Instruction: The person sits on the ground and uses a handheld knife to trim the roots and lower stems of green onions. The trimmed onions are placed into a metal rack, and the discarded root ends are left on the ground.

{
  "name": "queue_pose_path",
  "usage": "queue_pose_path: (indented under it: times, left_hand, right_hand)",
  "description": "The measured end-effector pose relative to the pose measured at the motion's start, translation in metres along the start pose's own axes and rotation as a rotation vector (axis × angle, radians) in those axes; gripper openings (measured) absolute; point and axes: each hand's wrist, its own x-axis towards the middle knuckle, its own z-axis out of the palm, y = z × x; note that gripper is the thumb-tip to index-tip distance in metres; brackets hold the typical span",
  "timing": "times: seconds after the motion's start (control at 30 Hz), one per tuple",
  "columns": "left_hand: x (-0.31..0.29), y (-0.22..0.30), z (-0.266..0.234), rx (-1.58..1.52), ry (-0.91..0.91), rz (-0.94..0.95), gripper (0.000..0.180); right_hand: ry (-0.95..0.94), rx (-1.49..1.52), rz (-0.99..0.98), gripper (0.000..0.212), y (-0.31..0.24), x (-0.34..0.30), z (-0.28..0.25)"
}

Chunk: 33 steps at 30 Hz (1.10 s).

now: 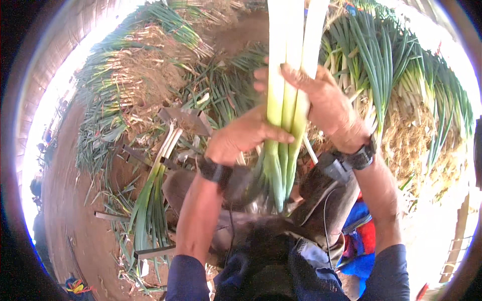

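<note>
Upright before me I hold a few leeks (287, 100), with pale stalks at the top and green leaves hanging down over my lap. Wrapped round them from the left, low on the stalks where the green begins, is my left hand (241, 133), its thumb across the front. Higher up, my right hand (324, 98) grips the same leeks from the right, its thumb lying over the stalks. The upper ends of the leeks run out of the picture. Black bands circle both my wrists, and a small dark device (334, 167) sits by the right one.
To my left, more leeks (150, 200) lie across a metal rack (144, 155). Large heaps of leeks with roots stand at the far left (135, 65) and on the right (386, 65). Brown ground (75, 200) shows at left. Red and blue cloth (359, 238) lies beside my right leg.
</note>
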Motion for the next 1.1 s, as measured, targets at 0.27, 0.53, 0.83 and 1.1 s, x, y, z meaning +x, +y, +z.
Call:
queue_pose_path:
  times: [0.27, 0.53, 0.83, 1.1]
  left_hand:
    - [-0.008, -0.018, 0.017, -0.004, 0.368, 0.149, 0.030]
    - [-0.021, -0.020, 0.014, 0.075, 0.289, 0.055, 0.032]
    - [-0.011, -0.024, 0.008, 0.060, 0.181, 0.138, 0.079]
    - [0.003, -0.026, 0.054, 0.436, 0.797, 0.405, 0.108]
  right_hand:
    - [0.115, -0.045, 0.089, 0.045, 0.008, 0.010, -0.007]
    - [0.027, -0.046, 0.081, 0.046, 0.014, 0.005, -0.005]
    - [0.021, -0.317, -0.096, 0.036, 0.002, 0.012, 0.007]
    - [-0.055, -0.276, -0.327, 0.052, -0.024, 0.037, 0.050]
